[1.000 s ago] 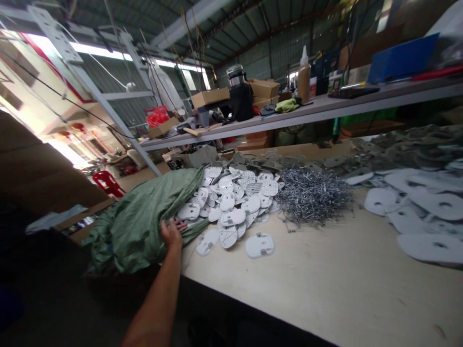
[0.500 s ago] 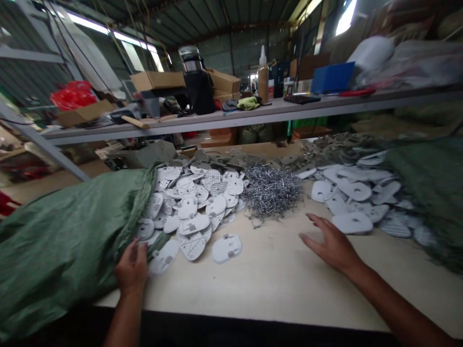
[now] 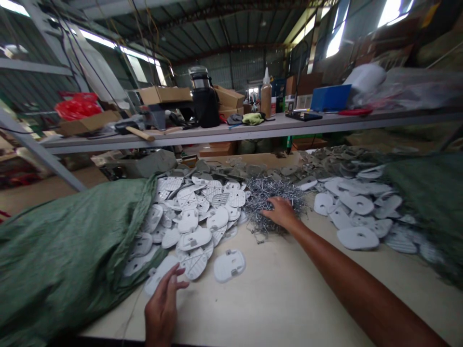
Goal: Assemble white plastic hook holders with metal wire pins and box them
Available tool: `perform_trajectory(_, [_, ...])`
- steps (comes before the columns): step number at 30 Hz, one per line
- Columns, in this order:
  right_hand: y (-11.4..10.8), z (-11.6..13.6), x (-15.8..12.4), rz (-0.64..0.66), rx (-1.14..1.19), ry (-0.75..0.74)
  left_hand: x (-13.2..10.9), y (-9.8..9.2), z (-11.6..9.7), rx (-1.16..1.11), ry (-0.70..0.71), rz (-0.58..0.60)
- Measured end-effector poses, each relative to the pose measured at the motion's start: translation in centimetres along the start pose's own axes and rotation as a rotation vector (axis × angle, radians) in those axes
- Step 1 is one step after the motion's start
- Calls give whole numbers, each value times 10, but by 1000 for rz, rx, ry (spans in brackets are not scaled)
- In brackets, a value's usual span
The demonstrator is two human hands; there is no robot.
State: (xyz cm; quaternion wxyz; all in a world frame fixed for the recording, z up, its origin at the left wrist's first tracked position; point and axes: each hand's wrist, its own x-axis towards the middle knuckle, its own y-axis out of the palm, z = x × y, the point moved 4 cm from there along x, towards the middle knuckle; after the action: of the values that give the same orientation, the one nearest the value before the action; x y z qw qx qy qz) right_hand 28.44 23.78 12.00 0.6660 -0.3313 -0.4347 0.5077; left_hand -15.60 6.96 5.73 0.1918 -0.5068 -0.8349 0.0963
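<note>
My right hand (image 3: 282, 212) is over a heap of thin metal wire pieces (image 3: 262, 193), thumb and fingers apart at its front side, with no held piece visible. Low on the left, my left hand (image 3: 164, 299) is open and empty, its fingers loosely bent beside a white plastic plate (image 3: 162, 271). Another rounded white plate (image 3: 229, 266) with small grey fittings lies alone on the tabletop. Behind it spreads a pile of similar white plates (image 3: 195, 238), spilling out of a green woven sack (image 3: 75, 250).
To the right, more white plates (image 3: 358, 238) lie by a second green sack (image 3: 430, 193). Grey plates (image 3: 336, 161) line the back of the table (image 3: 260, 299). A raised shelf (image 3: 224, 135) crosses above, bearing a black-sleeved jar (image 3: 205, 106), a bottle (image 3: 266, 99) and a blue box (image 3: 330, 98).
My right hand has moved left and away from me, onto the wire heap. My left hand has left the sack's edge and come right and nearer. The view has tilted slightly up.
</note>
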Motion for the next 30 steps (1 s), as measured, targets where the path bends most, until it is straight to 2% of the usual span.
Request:
perform_trajectory(7, [-17, -46, -41, -42, 56, -74, -18, -7, 14, -16, -85, 26])
perform_trajectory(10, [-27, -72, -38, -17, 184, -158, -21, -8, 19, -19, -102, 65])
perform_trajectory(13, [-35, -94, -20, -14, 243, -158, -23, -4, 21, -19, -120, 105])
perform_trajectory(17, [-30, -93, -5, -69, 219, -129, -23, 5, 11, -12, -119, 123])
perform_trajectory(21, [-29, -81, -14, -66, 190, -239, -26, 14, -4, -11, -83, 216])
perform_trajectory(24, [-42, -91, -13, -32, 196, -307, -36, 14, -12, -10, -58, 251])
perform_trajectory(27, [-53, -109, 3, -85, 195, -253, -51, 11, -16, -1, -54, 281])
perform_trajectory(30, [-52, -114, 17, -121, 184, -232, -67, 10, -22, 11, -55, 332])
